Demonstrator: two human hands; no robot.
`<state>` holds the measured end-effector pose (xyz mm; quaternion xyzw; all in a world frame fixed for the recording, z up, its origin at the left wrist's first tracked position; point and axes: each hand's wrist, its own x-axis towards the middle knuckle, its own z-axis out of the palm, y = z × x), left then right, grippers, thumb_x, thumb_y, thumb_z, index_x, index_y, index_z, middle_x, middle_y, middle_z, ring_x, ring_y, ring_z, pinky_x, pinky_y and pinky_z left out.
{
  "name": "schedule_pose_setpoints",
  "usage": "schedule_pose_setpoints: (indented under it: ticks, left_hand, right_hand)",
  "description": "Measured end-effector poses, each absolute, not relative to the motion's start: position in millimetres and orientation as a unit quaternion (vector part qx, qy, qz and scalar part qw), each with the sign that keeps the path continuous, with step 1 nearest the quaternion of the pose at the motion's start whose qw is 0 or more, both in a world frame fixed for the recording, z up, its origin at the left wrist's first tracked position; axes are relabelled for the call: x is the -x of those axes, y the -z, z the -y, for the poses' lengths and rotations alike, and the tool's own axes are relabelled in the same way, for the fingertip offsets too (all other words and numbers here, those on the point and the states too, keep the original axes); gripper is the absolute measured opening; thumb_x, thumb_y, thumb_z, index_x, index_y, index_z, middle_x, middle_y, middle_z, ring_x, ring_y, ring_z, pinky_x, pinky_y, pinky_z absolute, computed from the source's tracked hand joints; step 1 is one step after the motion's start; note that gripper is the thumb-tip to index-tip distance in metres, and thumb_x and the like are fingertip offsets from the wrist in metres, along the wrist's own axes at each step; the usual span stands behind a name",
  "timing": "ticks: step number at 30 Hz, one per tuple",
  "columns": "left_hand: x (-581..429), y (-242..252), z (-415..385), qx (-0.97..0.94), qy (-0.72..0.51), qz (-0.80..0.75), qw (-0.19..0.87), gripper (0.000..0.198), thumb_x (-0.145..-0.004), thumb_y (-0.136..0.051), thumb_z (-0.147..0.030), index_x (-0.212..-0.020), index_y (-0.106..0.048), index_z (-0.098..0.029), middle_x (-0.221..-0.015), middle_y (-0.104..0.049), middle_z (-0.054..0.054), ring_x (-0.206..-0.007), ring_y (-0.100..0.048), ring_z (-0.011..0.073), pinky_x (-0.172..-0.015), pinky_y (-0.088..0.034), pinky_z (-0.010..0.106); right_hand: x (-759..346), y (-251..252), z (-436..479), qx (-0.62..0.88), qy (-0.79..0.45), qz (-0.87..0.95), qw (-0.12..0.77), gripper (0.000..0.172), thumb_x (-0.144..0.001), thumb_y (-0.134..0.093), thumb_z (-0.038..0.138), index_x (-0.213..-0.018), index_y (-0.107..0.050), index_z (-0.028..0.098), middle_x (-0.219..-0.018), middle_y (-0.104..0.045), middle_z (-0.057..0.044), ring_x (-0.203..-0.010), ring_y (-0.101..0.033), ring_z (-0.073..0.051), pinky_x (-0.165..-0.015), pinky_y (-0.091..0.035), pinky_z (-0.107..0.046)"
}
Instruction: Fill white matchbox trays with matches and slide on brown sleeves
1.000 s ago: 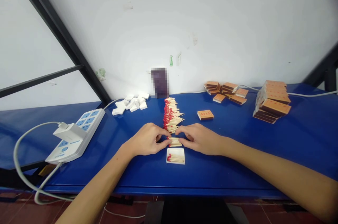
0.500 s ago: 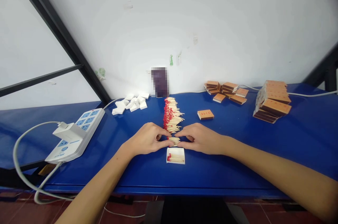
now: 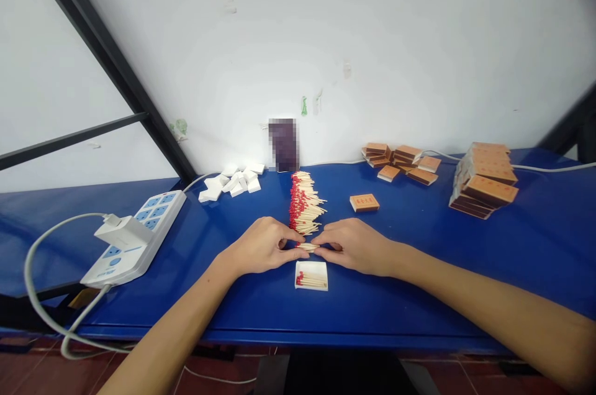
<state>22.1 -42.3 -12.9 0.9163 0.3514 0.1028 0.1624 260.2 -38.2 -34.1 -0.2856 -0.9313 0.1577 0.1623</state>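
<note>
Snugly between both hands (image 3: 261, 246), match bundle (image 3: 307, 246)

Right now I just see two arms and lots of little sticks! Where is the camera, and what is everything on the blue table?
There's no robot here, just a person's bare hands. The camera is worn on that person's head, looking forward and down, so you see roughly what they see.

The left hand and right hand pinch a small bundle of matches between thumbs and fingers. Just nearer the person is a white tray with some red-tipped matches in it. Beyond the hands lies a big pile of matches.

On the blue table there are also white pieces and a power strip on the left, and orange matchboxes on the right.
</note>
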Motion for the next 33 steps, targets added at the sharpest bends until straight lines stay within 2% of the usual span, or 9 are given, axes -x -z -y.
schedule_pose_setpoints:
  ticks: [7,13,20,23,33]
  left_hand:
    - [-25.1,15.7,43.5,-0.913,-0.102,-0.369,0.138,0.025,-0.094,-0.059,-0.038,-0.101,-0.075,-0.021,-0.071,-0.071,0.002,-0.057,-0.059,0.0117,-0.06,-0.037,0.022]
    - [-26.2,16.5,43.9,-0.91,-0.106,-0.376,0.136,0.021,-0.093,-0.058,-0.034,-0.095,-0.073,-0.021,-0.055,-0.056,-0.004,-0.048,-0.047,0.0088,-0.054,-0.032,0.021]
    - [-26.5,15.5,45.3,-0.907,-0.103,-0.387,0.133,0.019,-0.091,-0.061,-0.035,-0.097,-0.072,-0.021,-0.056,-0.054,-0.005,-0.05,-0.047,0.0087,-0.056,-0.031,0.021]
    - [-26.6,15.2,46.2,-0.906,-0.098,-0.388,0.139,0.017,-0.091,-0.06,-0.034,-0.091,-0.071,-0.021,-0.056,-0.053,-0.005,-0.049,-0.047,0.0084,-0.055,-0.031,0.02]
    - [-27.0,15.1,46.7,-0.903,-0.103,-0.388,0.152,0.019,-0.093,-0.056,-0.033,-0.09,-0.069,-0.02,-0.053,-0.05,-0.006,-0.048,-0.045,0.0079,-0.054,-0.03,0.02]
  right_hand:
    - [-259.6,38.3,37.3,0.301,-0.126,0.929,0.177,0.023,-0.096,-0.054,0.03,-0.102,-0.075,0.02,-0.084,-0.073,-0.003,-0.07,-0.062,-0.014,-0.065,-0.037,-0.026]
    - [-258.6,39.6,38.8,0.3,-0.09,0.935,0.165,0.025,-0.098,-0.053,0.034,-0.101,-0.074,0.02,-0.077,-0.069,-0.002,-0.065,-0.058,-0.013,-0.068,-0.035,-0.028]
    - [-256.3,37.2,39.6,0.304,-0.113,0.927,0.187,0.023,-0.097,-0.055,0.031,-0.097,-0.075,0.021,-0.071,-0.066,0.0,-0.061,-0.054,-0.012,-0.061,-0.032,-0.026]
    - [-256.0,38.2,38.9,0.306,-0.111,0.925,0.197,0.022,-0.096,-0.056,0.03,-0.095,-0.075,0.02,-0.068,-0.065,0.0,-0.059,-0.052,-0.012,-0.059,-0.031,-0.026]
    - [-255.7,36.8,39.1,0.314,-0.105,0.927,0.178,0.022,-0.096,-0.055,0.031,-0.095,-0.074,0.02,-0.072,-0.067,-0.001,-0.062,-0.054,-0.012,-0.059,-0.03,-0.025]
